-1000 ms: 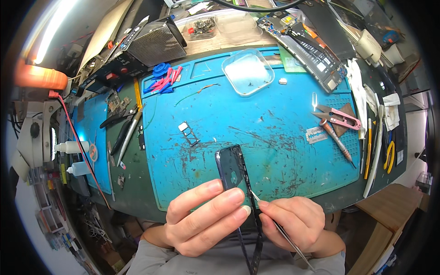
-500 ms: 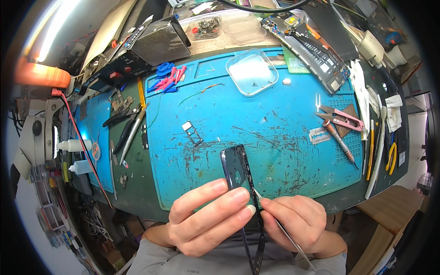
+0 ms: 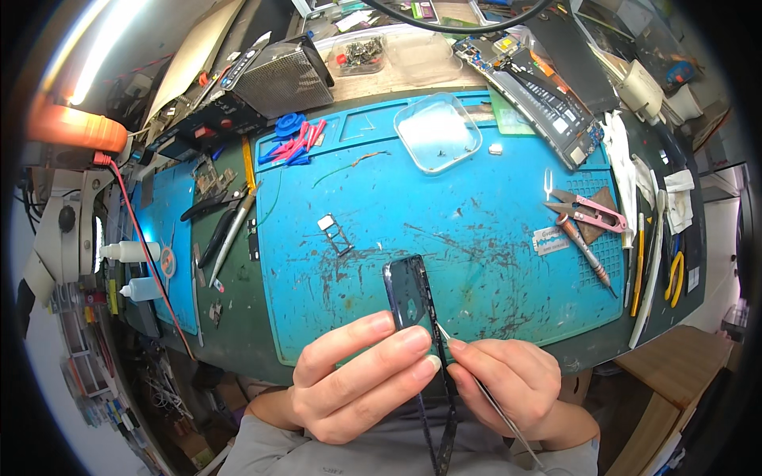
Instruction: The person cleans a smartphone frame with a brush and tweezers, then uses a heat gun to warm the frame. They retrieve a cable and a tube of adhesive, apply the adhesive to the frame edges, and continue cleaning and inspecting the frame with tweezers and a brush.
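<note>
Just off the near edge of the blue mat, my left hand (image 3: 361,373) is closed around a dark, narrow phone frame (image 3: 411,289) with a bluish edge. The frame stands tilted, its top over the mat and its lower part against my grey shirt. My right hand (image 3: 508,385) pinches a slim pointed metal tool (image 3: 498,408), whose kind I cannot make out for certain. Its tip meets the inner side of the frame's right rail, near my left fingertips. On the mat beyond lies a small SIM tray (image 3: 339,238) with a whitish piece at its upper end.
Over the blue mat (image 3: 492,270) stand a clear plastic box (image 3: 438,135), pink-handled snips (image 3: 591,213), a razor blade (image 3: 550,240) and a screwdriver (image 3: 586,252). An opened device (image 3: 536,99) lies at the back right. Pliers (image 3: 218,234) and small bottles (image 3: 131,252) are at left.
The view has shifted slightly, so the bench sits a little lower. Both hands keep their hold; the tool's tip stays at the frame's rail with barely any movement.
</note>
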`<state>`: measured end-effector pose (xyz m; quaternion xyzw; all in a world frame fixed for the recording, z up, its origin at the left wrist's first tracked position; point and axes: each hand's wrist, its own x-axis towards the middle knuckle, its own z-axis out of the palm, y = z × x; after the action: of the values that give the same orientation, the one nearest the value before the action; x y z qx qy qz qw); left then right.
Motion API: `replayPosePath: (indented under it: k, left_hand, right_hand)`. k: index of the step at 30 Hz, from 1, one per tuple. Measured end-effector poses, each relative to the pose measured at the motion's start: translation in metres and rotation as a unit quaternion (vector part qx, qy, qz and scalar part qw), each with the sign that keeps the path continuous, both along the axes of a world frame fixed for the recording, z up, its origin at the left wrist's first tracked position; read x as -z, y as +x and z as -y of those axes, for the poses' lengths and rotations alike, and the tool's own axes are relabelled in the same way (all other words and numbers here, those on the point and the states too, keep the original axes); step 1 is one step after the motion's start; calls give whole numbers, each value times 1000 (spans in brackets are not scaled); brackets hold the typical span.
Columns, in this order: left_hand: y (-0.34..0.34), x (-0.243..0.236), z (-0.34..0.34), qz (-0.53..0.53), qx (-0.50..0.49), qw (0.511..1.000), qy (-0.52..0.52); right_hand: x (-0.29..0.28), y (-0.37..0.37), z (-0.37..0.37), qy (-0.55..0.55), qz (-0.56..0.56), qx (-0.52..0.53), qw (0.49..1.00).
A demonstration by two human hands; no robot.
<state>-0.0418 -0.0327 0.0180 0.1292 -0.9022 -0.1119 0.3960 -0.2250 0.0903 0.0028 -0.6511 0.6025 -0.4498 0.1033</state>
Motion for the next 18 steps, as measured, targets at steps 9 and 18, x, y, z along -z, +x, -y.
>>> replayPosePath:
  k: [9,18]
  left_hand:
    - [-1,4,-1,-23,-11,1000,-4]
    - [-1,3,-2,-25,-13,1000,0]
  right_hand:
    - [0,1,2,1,3,5,1000]
    - [-1,1,3,9,14,7,1000]
